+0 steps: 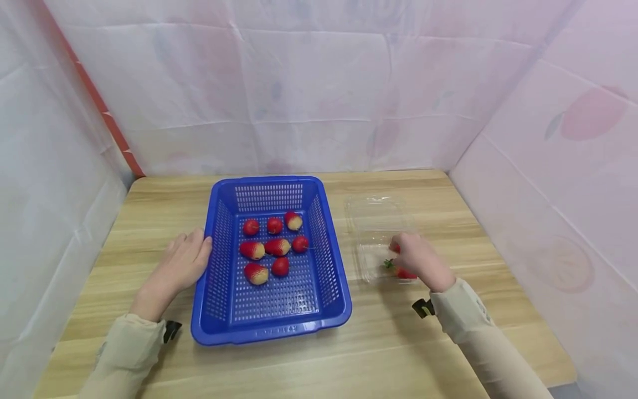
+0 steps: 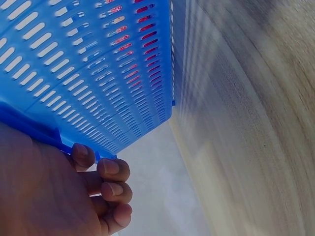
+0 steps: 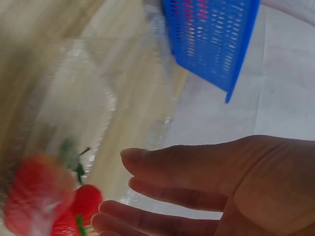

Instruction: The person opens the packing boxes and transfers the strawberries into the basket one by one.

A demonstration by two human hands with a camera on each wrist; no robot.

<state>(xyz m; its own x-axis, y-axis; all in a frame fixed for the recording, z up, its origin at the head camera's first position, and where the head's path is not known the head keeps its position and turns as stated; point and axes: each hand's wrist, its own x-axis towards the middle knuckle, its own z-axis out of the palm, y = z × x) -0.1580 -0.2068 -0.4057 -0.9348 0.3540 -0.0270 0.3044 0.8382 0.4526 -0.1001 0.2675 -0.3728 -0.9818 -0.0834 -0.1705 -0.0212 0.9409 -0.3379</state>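
A blue plastic basket stands left of the middle of the table. My left hand grips its left rim, the thumb over the edge; in the left wrist view its fingers curl beside the rim. Several round red fruits and red-and-yellow fruits lie inside the basket. To its right is a clear plastic clamshell box with its lid open. My right hand hovers over the box, fingers apart and holding nothing. Beneath it are strawberries with green leaves, partly hidden in the head view.
The wood-grain table has bare surface in front of the basket and between basket and box. White printed sheeting rises behind the table and at both sides.
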